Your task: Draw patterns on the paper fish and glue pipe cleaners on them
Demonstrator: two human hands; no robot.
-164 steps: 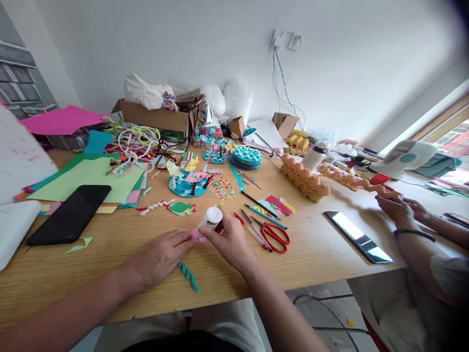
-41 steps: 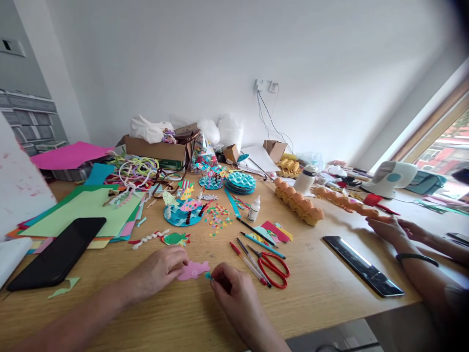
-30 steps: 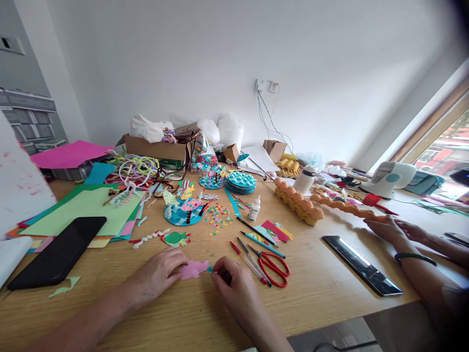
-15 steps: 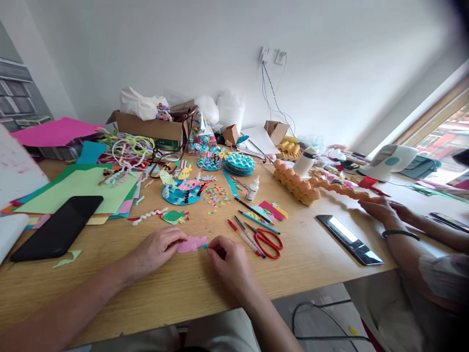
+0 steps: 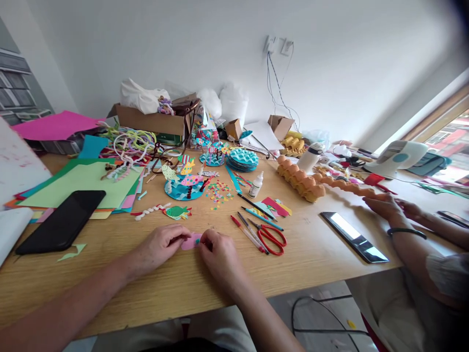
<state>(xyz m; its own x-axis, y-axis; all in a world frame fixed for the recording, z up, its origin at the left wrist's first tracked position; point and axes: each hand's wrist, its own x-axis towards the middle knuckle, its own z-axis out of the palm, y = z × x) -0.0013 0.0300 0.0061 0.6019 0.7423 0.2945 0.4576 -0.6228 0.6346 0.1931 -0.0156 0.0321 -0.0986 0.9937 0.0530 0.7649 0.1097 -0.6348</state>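
My left hand (image 5: 163,246) pinches the left end of a small pink paper cut-out (image 5: 188,242) on the table. My right hand (image 5: 222,256) is closed in a pinch over the cut-out's right part, which it hides. At those fingertips a small teal paper dot (image 5: 197,241) shows against the pink. Just beyond my hands lies a green paper fish (image 5: 177,212) with a twisted white and red pipe cleaner (image 5: 152,210) beside it. Red-handled scissors (image 5: 273,238) and several pens (image 5: 250,233) rest to the right of my right hand.
Farther back are a blue base with paper fish (image 5: 183,189), confetti dots (image 5: 220,191) and a glue bottle (image 5: 256,186). Left lie a black phone (image 5: 62,222) and coloured paper sheets (image 5: 84,183). At right, another person's hands (image 5: 384,208) hold an egg-carton strip (image 5: 344,188) near a tablet (image 5: 353,236).
My right hand has moved left over the pink cut-out, bringing the teal dot from beside its right edge onto it. My left hand keeps its pinch. The view has shifted slightly.
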